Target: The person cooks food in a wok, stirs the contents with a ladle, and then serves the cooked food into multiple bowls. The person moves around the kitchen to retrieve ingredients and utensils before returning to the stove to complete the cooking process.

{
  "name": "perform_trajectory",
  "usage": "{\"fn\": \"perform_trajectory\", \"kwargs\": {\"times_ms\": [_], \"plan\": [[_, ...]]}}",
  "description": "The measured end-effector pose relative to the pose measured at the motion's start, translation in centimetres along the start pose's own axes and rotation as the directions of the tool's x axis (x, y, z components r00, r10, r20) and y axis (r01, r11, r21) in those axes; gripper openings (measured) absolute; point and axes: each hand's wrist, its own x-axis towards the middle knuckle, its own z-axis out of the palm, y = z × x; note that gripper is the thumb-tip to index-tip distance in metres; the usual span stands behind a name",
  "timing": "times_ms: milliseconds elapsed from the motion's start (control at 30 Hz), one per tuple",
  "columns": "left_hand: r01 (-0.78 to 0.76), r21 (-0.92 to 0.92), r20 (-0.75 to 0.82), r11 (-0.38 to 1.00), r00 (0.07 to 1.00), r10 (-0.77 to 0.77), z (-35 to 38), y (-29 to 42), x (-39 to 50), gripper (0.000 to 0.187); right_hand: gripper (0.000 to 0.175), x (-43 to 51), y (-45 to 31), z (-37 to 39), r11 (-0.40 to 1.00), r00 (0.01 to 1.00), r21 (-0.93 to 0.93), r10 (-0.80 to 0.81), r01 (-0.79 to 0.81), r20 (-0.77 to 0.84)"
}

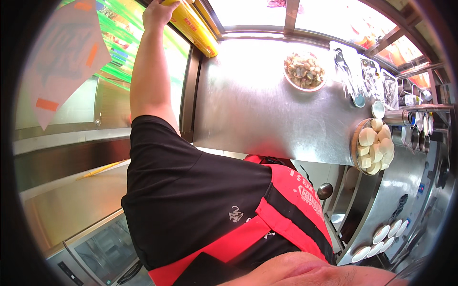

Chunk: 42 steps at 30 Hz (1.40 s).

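Observation:
My left hand (159,13) reaches out at the top left, its fingers and thumb closed around the near end of a yellow roll (195,30) with red lettering, which looks like plastic wrap. The roll lies slantwise along the window frame, at the left corner of a stainless steel worktable (257,118). Part of the hand is cut off by the picture's top edge. My right hand is out of view. Toward the back of the table stands a bowl (304,89) heaped with what look like clams (306,69).
Trays of utensils (345,68) line the back right. A wood-sided round container (355,143) holds pale blocks (375,148) by the table's right end, beside a metal cylinder (397,117). A ladle (325,191) and several white dishes (381,234) sit lower right. A glass pane (118,46) borders the left.

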Motion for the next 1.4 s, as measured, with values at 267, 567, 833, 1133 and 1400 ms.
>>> {"fn": "perform_trajectory", "kwargs": {"times_ms": [267, 567, 833, 1133, 1400], "plan": [[0.038, 0.697, -0.161, 0.716, 0.981, 0.105, 2.4, -3.0, 1.7, 0.071, 0.028, -1.8, 2.1, 1.3, 0.999, 0.999, 0.04, -0.01, 0.011, -0.034], [-0.876, 0.007, 0.202, 0.482, 0.473, 0.858, 27.0, 11.0, -4.4, 0.023, 0.027, -5.5, 3.4, 2.1, 0.997, 0.998, 0.068, -0.039, 0.043, -0.058], [-0.926, 0.366, 0.626, -0.094, 0.171, 0.761, 38.0, 11.0, 2.0, 0.018, 0.03, -8.4, 4.3, 5.7, 0.972, 0.995, 0.235, 0.032, -0.008, -0.097], [-0.821, 0.433, 0.475, 0.371, 0.558, 0.681, 30.1, 5.3, 2.3, 0.024, 0.041, -5.4, 13.8, 6.8, 0.982, 0.986, 0.123, -0.127, 0.14, -0.109], [-0.432, 0.774, 0.509, 0.463, 0.859, -0.052, 23.8, 1.6, 3.2, 0.035, 0.039, -3.3, 13.6, 3.7, 0.986, 0.995, 0.144, -0.068, 0.078, -0.074]]}}
